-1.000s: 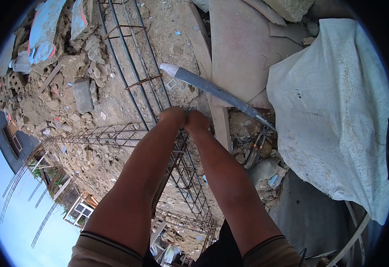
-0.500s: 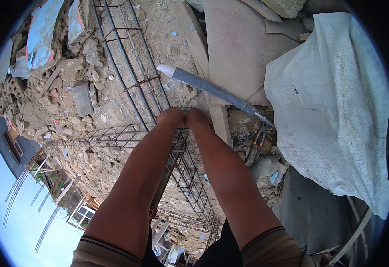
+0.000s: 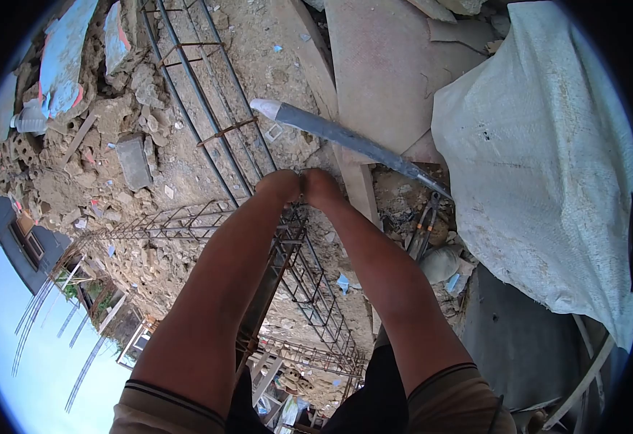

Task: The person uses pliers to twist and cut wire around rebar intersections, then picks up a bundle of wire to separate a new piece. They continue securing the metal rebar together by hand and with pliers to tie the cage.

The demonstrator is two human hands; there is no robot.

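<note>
Since the frame a second ago, both hands have crept slightly up and left in view and the whole scene has slid a little; I log no change of grip. Left hand [image 3: 280, 185] and right hand [image 3: 321, 186] press together, knuckle to knuckle, at the far end of the outstretched forearms, directly over the rebar cage [image 3: 298, 271].

Grip: both hands look closed into fists, fingers curled under and away from the camera. I read them as clamped on a bar or tie of the cage, but the fingers are hidden, so I cannot tell exactly what they pinch.

Position of the cage: it runs from near, between the forearms, out to the hands, and its long bars [image 3: 197, 94] carry on beyond them toward the far left. The hands meet where a second cage [image 3: 157, 220] branches off left. That would explain the paired grip: two fists side by side on one spot suit twisting or pulling at a junction.

Surroundings: a grey metal pipe [image 3: 345, 141] lies just beyond the right hand, slanting to the right, its end resting on a wooden plank [image 3: 360, 189]. Pincers [image 3: 421, 231] lie on the rubble to the right of the right forearm, within easy reach. A white sack cloth [image 3: 548, 166] covers the right side.
</note>
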